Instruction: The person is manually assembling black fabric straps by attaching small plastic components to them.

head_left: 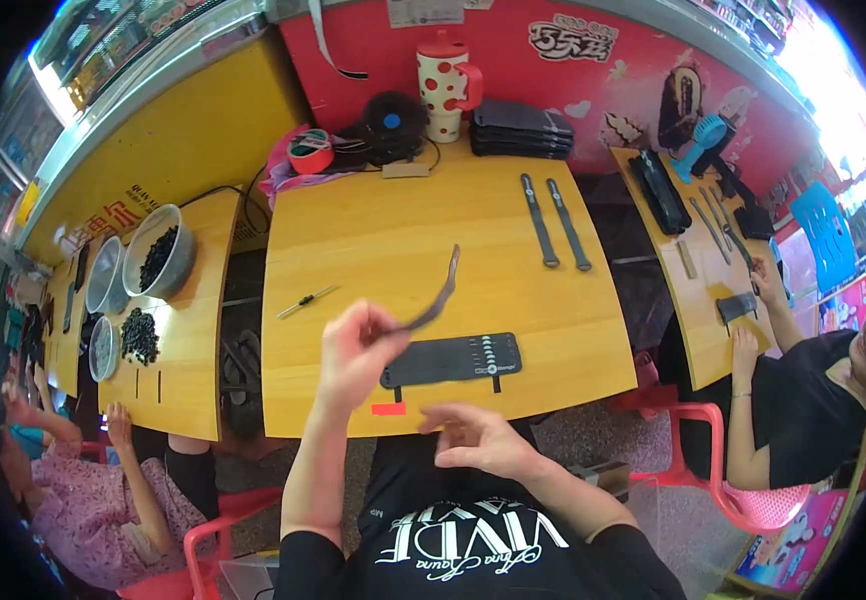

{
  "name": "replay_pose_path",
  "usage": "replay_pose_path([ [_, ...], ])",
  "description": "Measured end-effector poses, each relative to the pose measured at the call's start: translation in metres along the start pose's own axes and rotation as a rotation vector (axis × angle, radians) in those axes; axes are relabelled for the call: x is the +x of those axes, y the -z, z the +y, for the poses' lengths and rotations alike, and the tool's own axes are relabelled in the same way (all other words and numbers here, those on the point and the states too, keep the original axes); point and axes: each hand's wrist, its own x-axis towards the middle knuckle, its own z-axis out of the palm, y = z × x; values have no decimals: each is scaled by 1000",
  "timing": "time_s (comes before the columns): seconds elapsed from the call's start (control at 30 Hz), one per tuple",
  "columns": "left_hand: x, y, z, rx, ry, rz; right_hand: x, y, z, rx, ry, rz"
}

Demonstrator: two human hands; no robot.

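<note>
My left hand (355, 352) is closed in a pinch on one end of a dark, flexible strap (441, 300), which curves up and away over the table. Under and just right of that hand lies a flat black panel (443, 362) with a row of pale marks near its right end. Two short dark tabs stick out from the panel's near edge, and a small red piece (389, 409) is by the left one. My right hand (485, 440) hovers at the table's near edge, fingers loosely apart and nothing in them. Two more grey straps, a left strap (538, 222) and a right strap (568, 226), lie side by side at the far right.
A thin pen-like tool (307, 301) rests at left. Along the back stand a spotted tumbler (443, 95), a black fan (393, 125), a red tape roll (311, 150) and stacked black pieces (521, 130). People work at both side tables; the left one bears clear bowls (160, 252).
</note>
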Motion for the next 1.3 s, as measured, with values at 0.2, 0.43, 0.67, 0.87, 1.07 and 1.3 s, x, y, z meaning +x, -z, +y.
replay_pose_path([
  [0.2, -86, 12, 13, -143, -8, -231, 11, -7, -25, 568, 308, -103],
  [0.43, -102, 24, -25, -225, 255, -38, -40, 44, -10, -121, 531, 443],
  [0.67, -83, 8, -37, -189, 401, 120, -30, 62, -10, -396, 395, 703],
  [0.87, -79, 7, -39, -185, 417, 153, -23, 66, -10, -513, 446, 720],
  [1.07, -79, 8, -45, -142, 402, 141, -28, 66, -3, -586, 444, 727],
  [1.3, -78, 8, -47, -121, 369, 161, -22, 65, -2, -546, 445, 750],
])
